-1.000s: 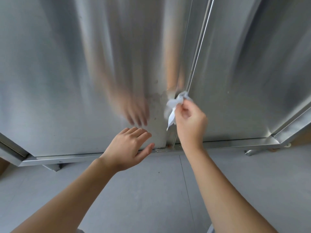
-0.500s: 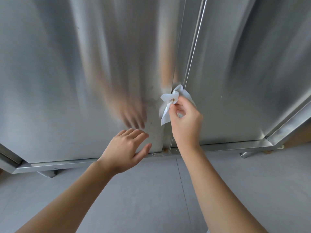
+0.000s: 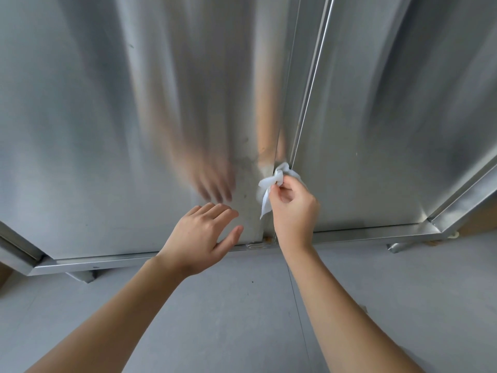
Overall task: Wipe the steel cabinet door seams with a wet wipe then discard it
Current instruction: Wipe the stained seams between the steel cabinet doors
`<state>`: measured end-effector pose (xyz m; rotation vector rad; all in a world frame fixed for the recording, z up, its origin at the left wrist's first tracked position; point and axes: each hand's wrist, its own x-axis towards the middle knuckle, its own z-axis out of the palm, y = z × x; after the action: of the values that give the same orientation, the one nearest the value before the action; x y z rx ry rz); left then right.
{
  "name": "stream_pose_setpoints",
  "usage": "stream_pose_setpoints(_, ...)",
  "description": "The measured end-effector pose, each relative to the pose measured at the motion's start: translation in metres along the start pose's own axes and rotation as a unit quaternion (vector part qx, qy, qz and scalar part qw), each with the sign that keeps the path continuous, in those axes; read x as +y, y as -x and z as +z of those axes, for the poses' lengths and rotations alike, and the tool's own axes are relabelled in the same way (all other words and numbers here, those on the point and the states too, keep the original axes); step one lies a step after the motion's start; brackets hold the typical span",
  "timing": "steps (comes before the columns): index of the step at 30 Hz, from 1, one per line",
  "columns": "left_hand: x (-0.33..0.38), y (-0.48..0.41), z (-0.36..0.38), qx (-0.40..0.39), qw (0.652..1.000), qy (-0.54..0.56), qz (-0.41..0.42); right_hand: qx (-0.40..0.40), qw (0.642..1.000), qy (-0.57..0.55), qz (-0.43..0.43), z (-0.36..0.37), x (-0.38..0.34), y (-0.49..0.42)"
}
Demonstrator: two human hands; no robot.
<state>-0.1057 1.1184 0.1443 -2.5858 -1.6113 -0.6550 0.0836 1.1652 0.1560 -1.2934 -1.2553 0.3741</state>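
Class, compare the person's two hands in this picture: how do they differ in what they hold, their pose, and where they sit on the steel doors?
The right hand pinches a crumpled white wet wipe; the left hand holds nothing. The right hand's fingers are curled shut on the wipe; the left hand's are spread open. The right hand works at the vertical seam between the doors; the left hand sits low by the left door. Both are bare and near the doors' bottom edge.

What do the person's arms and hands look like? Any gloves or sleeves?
No gloves and no sleeves in view. Both forearms are bare right to the picture's edge. The left hand and right hand wear no rings, watch or bracelets, and the fingers have short, plain nails.
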Motion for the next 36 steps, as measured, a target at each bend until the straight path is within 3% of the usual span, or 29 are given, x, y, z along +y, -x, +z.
stream_pose_setpoints(5, 0.0, 0.002, -0.003, -0.005, 1.0, -0.002, 0.0, 0.041, 0.995, -0.036, -0.089, -0.011, -0.037, -0.034)
stream_pose_setpoints(10, 0.004, 0.0, -0.003, 0.0, 1.0, -0.002, 0.004, 0.038, 0.991, 0.013, -0.128, -0.012, -0.031, -0.036)
stream_pose_setpoints(18, 0.008, 0.001, 0.005, -0.017, 1.0, -0.002, 0.003, -0.045, 0.996, 0.039, -0.063, -0.007, 0.009, -0.012)
stream_pose_setpoints(22, 0.007, 0.011, 0.016, -0.033, 0.999, 0.007, 0.007, -0.078, 0.993, 0.085, 0.035, -0.012, 0.022, -0.006)
stream_pose_setpoints(28, 0.002, 0.026, 0.032, -0.066, 0.998, -0.005, 0.019, -0.249, 0.933, 0.216, 0.144, -0.034, 0.051, 0.001)
stream_pose_setpoints(33, -0.004, 0.028, 0.042, -0.073, 0.997, 0.003, 0.003, -0.299, 0.892, 0.271, 0.203, -0.029, 0.096, 0.021)
stream_pose_setpoints(36, -0.005, 0.027, 0.051, -0.093, 0.996, -0.001, 0.004, -0.275, 0.897, 0.256, 0.233, -0.021, 0.112, 0.04)
